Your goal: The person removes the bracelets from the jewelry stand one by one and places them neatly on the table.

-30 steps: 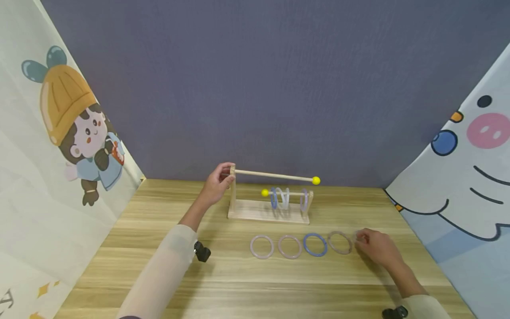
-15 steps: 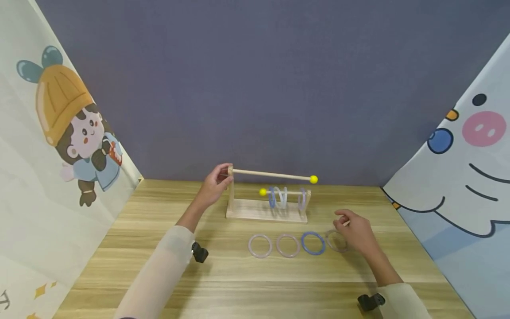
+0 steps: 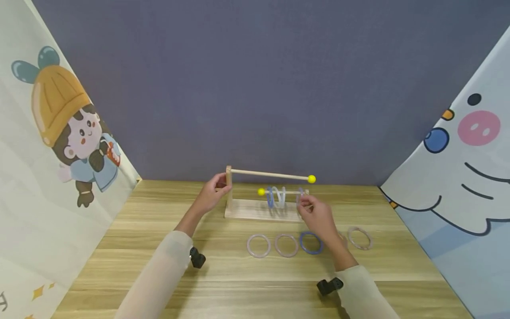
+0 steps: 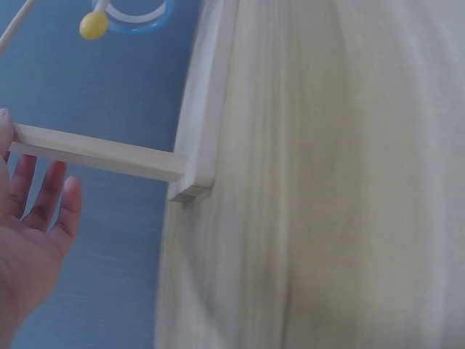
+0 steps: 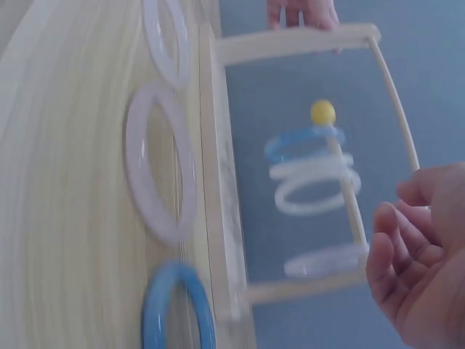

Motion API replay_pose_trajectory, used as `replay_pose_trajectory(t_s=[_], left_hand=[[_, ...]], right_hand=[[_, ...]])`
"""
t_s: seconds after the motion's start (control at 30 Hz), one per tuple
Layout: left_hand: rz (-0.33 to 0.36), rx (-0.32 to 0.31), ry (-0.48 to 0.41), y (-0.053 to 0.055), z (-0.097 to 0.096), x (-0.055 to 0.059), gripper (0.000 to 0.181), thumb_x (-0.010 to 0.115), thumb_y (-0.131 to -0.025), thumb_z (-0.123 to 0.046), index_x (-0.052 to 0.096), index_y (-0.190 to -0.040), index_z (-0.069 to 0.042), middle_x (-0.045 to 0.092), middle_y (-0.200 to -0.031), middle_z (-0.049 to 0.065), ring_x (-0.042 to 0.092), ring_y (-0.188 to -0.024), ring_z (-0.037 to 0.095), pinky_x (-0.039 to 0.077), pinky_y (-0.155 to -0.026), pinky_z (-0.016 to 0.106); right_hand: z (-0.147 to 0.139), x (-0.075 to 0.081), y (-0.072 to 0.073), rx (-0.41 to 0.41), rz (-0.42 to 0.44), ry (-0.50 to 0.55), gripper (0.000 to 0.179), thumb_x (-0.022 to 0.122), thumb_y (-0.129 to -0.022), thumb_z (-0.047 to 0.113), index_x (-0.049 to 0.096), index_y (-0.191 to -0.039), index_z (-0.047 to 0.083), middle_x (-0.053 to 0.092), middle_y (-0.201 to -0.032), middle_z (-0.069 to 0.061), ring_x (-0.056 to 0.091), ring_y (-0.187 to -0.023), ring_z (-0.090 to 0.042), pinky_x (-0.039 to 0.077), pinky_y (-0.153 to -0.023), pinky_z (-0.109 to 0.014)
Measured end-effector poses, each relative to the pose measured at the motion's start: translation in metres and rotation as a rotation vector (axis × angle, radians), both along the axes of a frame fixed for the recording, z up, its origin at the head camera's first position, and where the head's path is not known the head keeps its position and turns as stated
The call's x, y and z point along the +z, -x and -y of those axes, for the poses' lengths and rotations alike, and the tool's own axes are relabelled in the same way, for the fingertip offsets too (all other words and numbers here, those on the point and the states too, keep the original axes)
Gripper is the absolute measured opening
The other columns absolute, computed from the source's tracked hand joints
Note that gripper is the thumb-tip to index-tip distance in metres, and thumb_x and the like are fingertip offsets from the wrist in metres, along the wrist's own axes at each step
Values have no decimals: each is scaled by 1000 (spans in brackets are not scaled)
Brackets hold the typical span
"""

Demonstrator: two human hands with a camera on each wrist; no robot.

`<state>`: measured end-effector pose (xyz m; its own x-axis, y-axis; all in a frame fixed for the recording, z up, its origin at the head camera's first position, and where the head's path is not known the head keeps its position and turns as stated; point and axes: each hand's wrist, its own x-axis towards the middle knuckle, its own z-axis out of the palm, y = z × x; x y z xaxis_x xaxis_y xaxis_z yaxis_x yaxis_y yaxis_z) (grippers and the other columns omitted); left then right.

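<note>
From my end, L hand is at frame ctr, thumb & fingers pinching the tall post of the wooden stand; R hand, right of ctr, is loosely half-curled w/ nothing visible in it, just beside the lavender ring. Stand's mid-frame, its lower peg carrying that ring plus a blue ring & 2 white rings. Below, I see more rings in a row on the tbl

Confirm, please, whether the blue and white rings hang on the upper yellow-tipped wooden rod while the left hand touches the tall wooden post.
No: the blue and white rings hang on the lower yellow-tipped wooden rod, as the head view shows; the left hand touches the tall wooden post.
</note>
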<state>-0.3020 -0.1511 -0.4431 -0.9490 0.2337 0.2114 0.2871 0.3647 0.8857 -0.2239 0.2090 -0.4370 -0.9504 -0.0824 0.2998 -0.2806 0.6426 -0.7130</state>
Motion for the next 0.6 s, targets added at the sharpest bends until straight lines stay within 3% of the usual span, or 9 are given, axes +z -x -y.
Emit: replay_pose_trajectory(t_s=[0.27,0.47,0.6], left_hand=[[39,-2,12,1,1,-11,55,63,-102,-28,45,-150,-8,61,-132,18,60,-119,35,57,-94,47],[52,-20,6,2,0,-17,52,63,-103,-23,45,-149,-8,58,-135,18,59,-121,36,55,-97,52],[35,-27,21,1,1,-17,49,61,-103,-22,45,-148,-7,58,-134,18,60,-120,36,55,-97,53]], right_hand=[[42,-3,8,17,11,87,28,68,-96,16,69,-121,4,75,-108,-14,69,-69,-13,55,-57,-22],[63,-7,11,-24,-7,59,29,69,-94,16,70,-120,6,77,-108,-12,64,-60,-8,50,-50,-20],[74,-9,10,-49,-16,22,34,68,-92,15,68,-124,4,77,-110,-13,52,-48,-4,43,-43,-19]])
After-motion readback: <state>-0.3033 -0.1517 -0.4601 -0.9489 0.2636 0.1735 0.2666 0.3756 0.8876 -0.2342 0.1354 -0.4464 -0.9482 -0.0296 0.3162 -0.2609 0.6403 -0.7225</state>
